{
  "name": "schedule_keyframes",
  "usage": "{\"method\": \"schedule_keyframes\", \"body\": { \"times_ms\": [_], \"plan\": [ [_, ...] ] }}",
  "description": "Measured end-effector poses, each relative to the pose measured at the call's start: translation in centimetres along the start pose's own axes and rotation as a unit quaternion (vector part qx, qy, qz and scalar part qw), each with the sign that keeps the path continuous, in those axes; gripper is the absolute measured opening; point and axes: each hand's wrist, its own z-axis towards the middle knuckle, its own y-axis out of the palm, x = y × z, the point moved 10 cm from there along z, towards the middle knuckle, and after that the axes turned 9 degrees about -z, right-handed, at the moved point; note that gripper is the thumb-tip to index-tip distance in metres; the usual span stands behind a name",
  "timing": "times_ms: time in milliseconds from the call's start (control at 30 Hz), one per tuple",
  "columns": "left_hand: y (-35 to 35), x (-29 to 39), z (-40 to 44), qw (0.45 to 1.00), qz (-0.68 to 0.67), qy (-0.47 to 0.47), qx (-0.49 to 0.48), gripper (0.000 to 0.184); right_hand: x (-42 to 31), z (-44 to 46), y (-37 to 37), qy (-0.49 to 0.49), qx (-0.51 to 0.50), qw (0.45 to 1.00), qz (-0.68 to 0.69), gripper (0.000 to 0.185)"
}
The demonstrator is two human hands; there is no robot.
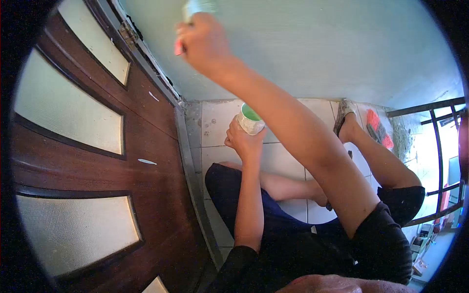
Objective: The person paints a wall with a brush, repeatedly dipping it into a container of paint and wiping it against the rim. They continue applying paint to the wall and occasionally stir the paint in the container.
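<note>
My right hand [204, 43] is raised at the wall [303, 49], its fingers closed around a paintbrush [179, 47] whose reddish handle end pokes out below the fist. The pale brush head above the knuckles is blurred and lies against or very near the pale green wall. Lower down, my left hand [243, 141] grips a whitish, stained cup [251, 125] from the side. Light green paint [250, 112] shows inside its mouth, which tilts toward the wall.
A brown wooden door [93, 166] with frosted panes stands at the left beside its frame [188, 161]. White tiles [220, 124] cover the floor. At the right are a red and grey cloth-like item [378, 128] and a dark metal railing [439, 151]. My bent legs rest between them.
</note>
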Motion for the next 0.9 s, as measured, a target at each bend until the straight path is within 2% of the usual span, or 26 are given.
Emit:
{"method": "schedule_keyframes", "body": {
  "times_ms": [33, 100, 167, 233, 300, 367, 500, 533, 600, 633, 700, 767, 800, 867, 900],
  "plan": [
    [0.0, 0.0, 0.0, 1.000, 0.000, 0.002, -0.003, 0.086, -0.6, 0.2, 0.3, 0.001, 0.002, 1.000, -0.003, 0.007],
    [0.3, -0.1, 0.1, 1.000, 0.007, -0.003, -0.015, 0.087, -1.7, 0.7, 1.1, -0.038, -0.035, 0.996, 0.078, 0.013],
    [0.5, 0.0, -0.1, 1.000, 0.010, 0.004, -0.012, 0.087, 0.6, 0.3, -0.4, -0.028, -0.051, 0.993, 0.101, 0.016],
    [0.5, 0.2, -0.4, 1.000, 0.013, 0.011, -0.011, 0.086, 4.7, -1.0, -3.8, -0.076, 0.042, 0.986, 0.144, 0.015],
    [0.5, 0.2, -0.4, 1.000, -0.002, 0.000, -0.025, 0.084, 11.5, -3.2, -7.9, 0.107, -0.003, 0.987, 0.118, 0.009],
    [0.4, 0.2, -0.3, 1.000, -0.009, -0.002, -0.022, 0.085, 16.6, -5.2, -14.3, 0.046, 0.069, 0.994, 0.068, 0.010],
    [0.2, 0.0, -0.1, 1.000, -0.016, 0.000, -0.011, 0.086, 28.2, -10.3, -25.9, 0.195, 0.104, 0.975, -0.021, 0.013],
    [0.3, 0.1, -0.1, 1.000, -0.018, 0.000, -0.015, 0.086, 28.2, -10.3, -27.2, 0.195, 0.104, 0.975, -0.026, 0.013],
    [0.3, 0.5, 0.0, 1.000, -0.016, 0.005, -0.012, 0.088, 29.0, -11.6, -31.0, 0.282, 0.159, 0.935, -0.143, 0.015],
    [0.5, 0.7, 0.1, 1.000, -0.018, 0.006, -0.012, 0.088, 28.8, -11.4, -31.0, 0.280, 0.160, 0.936, -0.144, 0.015],
    [0.6, 0.6, 0.2, 1.000, -0.009, 0.002, -0.013, 0.090, 25.3, -10.9, -30.1, 0.165, 0.197, 0.932, -0.256, 0.015],
    [0.8, 0.1, 0.3, 1.000, -0.005, -0.004, -0.014, 0.090, 23.9, -10.9, -24.5, 0.151, 0.202, 0.941, -0.225, 0.009],
    [0.9, -0.2, 0.2, 1.000, -0.003, -0.011, -0.017, 0.091, 21.2, -10.2, -21.3, 0.194, 0.155, 0.948, -0.201, 0.005],
    [0.6, -0.3, 0.2, 1.000, -0.001, -0.016, -0.008, 0.088, 14.3, -8.5, -14.6, 0.024, 0.165, 0.970, -0.179, 0.013],
    [0.5, -0.4, 0.1, 1.000, 0.000, -0.022, -0.002, 0.084, 11.5, -8.2, -11.6, -0.009, 0.134, 0.983, -0.124, 0.018]
  ]
}}
